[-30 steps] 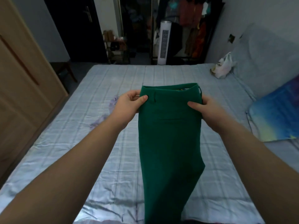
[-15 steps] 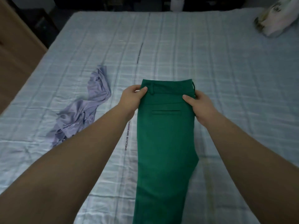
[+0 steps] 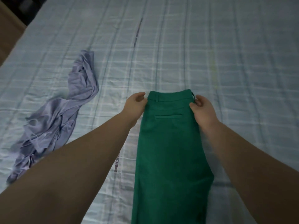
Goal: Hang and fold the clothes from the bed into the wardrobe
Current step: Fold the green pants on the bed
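Green trousers (image 3: 169, 143) lie flat on the bed (image 3: 226, 62), back pocket up, waistband away from the camera. The right hand (image 3: 204, 109) pinches the waistband's right corner, thumb on the cloth. The left hand (image 3: 135, 102) sits curled at the left corner, but I cannot tell if it grips. A crumpled lilac garment (image 3: 64, 117) lies to the left. Dark print on the sheet (image 3: 116, 162) ends in "CTION"; its start is hidden.

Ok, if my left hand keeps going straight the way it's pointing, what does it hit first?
The waistband corner of the green trousers, which your left hand sits right against; beyond that only bare bed sheet, as far as I can see.
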### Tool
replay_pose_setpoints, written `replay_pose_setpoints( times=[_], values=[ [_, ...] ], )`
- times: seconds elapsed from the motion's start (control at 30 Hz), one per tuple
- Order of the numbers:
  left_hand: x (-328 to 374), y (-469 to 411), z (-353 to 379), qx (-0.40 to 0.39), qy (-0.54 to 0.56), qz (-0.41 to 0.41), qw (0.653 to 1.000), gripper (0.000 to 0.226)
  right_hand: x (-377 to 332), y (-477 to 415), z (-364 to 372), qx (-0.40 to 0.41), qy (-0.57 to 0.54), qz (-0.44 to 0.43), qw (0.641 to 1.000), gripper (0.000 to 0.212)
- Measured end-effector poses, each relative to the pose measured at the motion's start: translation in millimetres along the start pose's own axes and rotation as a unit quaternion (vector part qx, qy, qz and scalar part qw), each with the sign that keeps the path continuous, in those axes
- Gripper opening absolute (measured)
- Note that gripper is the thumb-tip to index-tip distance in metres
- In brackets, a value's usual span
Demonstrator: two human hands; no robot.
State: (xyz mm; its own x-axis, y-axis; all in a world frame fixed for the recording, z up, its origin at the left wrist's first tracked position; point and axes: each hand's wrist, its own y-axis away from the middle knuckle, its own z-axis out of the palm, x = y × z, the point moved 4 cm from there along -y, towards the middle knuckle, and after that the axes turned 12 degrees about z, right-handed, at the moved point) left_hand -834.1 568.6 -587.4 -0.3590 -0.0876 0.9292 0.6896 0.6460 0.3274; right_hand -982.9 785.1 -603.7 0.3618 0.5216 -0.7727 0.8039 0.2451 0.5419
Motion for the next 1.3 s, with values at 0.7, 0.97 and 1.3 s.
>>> replay_pose_setpoints(
  times=[0.7,0.97,1.3],
  values=[
    [-122.9,289.2,-44.4,-0.021,-0.018,-0.104,0.994,0.054,163.4,270.7,-26.9,0.068,-0.027,0.145,0.987,0.058],
    [-167.3,415.8,-49.9,-0.025,-0.019,-0.157,0.987,0.033,248.5,403.0,-16.4,0.076,-0.013,0.251,0.965,0.022],
    [-190.8,484.2,-52.2,-0.181,-0.107,-0.236,0.949,0.027,307.2,460.1,1.9,-0.025,0.134,0.284,0.949,0.025]
  ],
)
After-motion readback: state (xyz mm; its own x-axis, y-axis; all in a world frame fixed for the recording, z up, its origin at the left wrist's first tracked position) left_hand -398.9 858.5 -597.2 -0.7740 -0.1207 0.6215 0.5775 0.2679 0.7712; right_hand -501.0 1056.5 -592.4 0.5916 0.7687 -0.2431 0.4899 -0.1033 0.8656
